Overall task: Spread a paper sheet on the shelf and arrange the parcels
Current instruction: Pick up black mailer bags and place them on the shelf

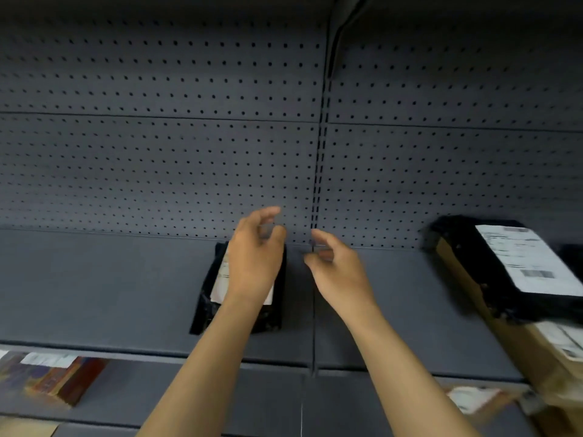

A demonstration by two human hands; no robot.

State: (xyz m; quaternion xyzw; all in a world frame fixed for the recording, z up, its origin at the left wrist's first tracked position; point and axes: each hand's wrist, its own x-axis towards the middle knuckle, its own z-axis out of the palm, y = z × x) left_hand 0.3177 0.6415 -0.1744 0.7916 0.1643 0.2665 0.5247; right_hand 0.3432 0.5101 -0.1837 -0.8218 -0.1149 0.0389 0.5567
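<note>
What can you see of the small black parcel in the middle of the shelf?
The small black parcel looks like a soft, wrinkled plastic bag with a white label on top. It lies flat on the grey shelf, reaching back toward the pegboard wall. The left hand hides its middle; contact cannot be told.

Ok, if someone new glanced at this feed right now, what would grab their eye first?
Two bare hands, the left hand and right hand, reach in mid-frame with open fingers and an empty grip, over the grey metal shelf. Under the left hand lies a small black plastic-wrapped parcel with a white label. At far right, a larger black labelled parcel rests on a brown cardboard box.
</note>
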